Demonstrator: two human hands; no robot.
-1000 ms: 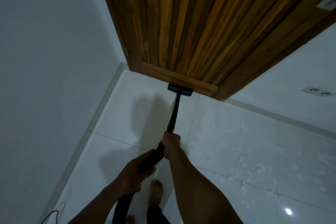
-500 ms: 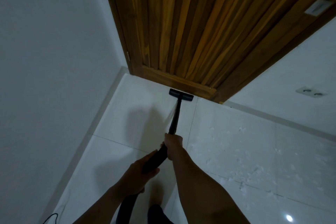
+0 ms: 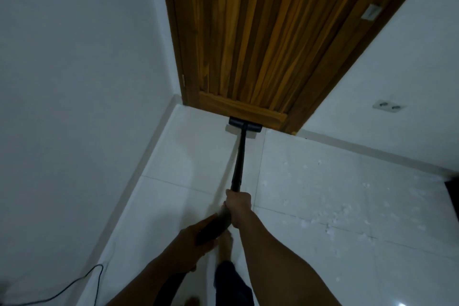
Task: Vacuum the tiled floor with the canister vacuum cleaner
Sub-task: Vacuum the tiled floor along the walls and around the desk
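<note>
Both curled round our vac wand [image 3: 239,164]: R hand [image 3: 238,206] ahead, L hand [image 3: 190,249] behind; nozzle [image 3: 244,127] at floor [image 3: 323,194] edge by door [image 3: 260,45].

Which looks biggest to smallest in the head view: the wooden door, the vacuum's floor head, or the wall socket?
1. wooden door, by far.
2. floor head and wall socket look about the same size; I can't rank them.

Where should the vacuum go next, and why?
Probably draw the wand back and swing its floor head right: the head sits at the foot of the wooden door, while white crumbs lie scattered on the tiles to the right.
</note>
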